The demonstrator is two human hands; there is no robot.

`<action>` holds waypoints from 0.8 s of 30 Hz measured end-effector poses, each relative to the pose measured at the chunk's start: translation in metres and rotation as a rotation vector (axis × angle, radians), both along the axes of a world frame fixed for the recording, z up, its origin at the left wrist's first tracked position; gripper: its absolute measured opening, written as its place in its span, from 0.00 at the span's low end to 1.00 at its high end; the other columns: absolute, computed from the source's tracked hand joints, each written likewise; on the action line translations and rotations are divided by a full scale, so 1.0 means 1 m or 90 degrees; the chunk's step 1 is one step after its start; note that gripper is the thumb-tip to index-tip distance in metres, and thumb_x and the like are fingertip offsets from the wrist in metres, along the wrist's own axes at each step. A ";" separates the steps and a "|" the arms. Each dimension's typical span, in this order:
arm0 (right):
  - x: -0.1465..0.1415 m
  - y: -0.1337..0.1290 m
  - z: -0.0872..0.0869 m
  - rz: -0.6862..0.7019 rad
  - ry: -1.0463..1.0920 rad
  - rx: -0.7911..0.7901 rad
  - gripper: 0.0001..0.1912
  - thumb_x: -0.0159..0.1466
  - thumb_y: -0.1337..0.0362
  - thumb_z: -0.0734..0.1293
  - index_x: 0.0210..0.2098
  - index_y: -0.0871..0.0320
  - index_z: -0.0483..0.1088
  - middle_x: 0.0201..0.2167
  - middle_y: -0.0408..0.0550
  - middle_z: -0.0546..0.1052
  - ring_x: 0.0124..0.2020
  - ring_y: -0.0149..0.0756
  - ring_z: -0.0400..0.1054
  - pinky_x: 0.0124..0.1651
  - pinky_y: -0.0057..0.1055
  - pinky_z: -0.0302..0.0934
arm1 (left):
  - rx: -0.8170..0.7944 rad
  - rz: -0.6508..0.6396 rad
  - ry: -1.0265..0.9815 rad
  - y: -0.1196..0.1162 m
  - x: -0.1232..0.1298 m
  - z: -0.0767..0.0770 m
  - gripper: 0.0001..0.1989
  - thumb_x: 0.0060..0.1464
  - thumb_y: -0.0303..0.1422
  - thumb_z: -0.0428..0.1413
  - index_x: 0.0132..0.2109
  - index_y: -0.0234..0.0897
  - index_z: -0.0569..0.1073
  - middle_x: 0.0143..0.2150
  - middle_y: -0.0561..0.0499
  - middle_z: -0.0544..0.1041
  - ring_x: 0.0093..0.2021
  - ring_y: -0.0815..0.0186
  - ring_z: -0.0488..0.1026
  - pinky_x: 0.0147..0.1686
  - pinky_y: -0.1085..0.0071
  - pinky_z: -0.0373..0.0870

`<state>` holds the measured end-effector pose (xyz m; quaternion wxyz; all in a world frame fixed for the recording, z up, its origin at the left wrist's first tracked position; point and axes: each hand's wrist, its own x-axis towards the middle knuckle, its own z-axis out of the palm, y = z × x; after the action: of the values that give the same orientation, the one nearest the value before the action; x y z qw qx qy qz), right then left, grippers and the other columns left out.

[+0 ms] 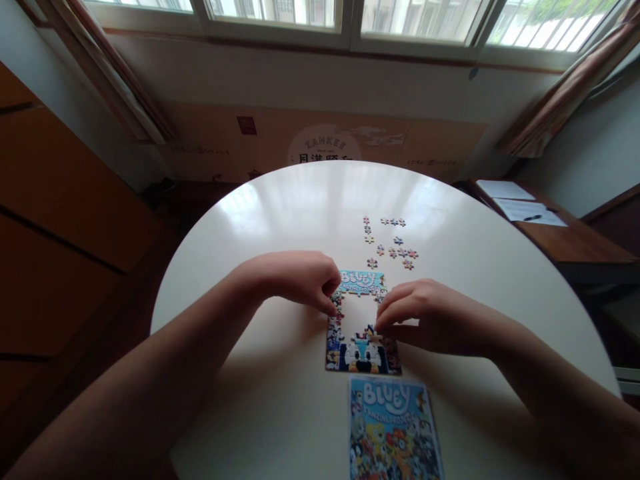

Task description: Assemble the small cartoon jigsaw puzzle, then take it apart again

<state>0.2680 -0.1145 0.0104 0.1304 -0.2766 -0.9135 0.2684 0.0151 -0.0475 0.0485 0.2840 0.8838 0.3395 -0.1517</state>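
A partly assembled jigsaw puzzle (367, 365) lies on the table, with a gap in its middle inside a filled border. Its top reads "BLUEY", and a blue dog's face shows near the bottom. My left hand (309, 277) is curled at the puzzle's upper left, thumb and bent fingers against the left border. Over the right side reaches my right hand (423, 313), its fingertips pinched on a dark puzzle piece (371, 330) at the lower right of the gap. The fingers partly hide this piece and the right border.
Several loose puzzle pieces (399, 241) are spread beyond the puzzle, right of centre. A printed reference picture (395, 427) lies nearest me on the round white table (260, 427). To the right, a wooden desk (600, 237) bears papers (523, 211) and a pen (533, 217).
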 end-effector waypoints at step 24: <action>-0.002 0.000 0.001 0.004 -0.036 0.026 0.05 0.65 0.66 0.68 0.37 0.52 0.77 0.38 0.37 0.77 0.36 0.22 0.69 0.41 0.22 0.59 | 0.007 0.000 0.008 0.000 0.000 -0.001 0.12 0.49 0.40 0.62 0.28 0.38 0.71 0.25 0.53 0.73 0.23 0.69 0.64 0.23 0.71 0.55</action>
<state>0.2657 -0.1147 0.0110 0.1093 -0.2788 -0.9228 0.2424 0.0149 -0.0473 0.0472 0.2767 0.8844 0.3421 -0.1555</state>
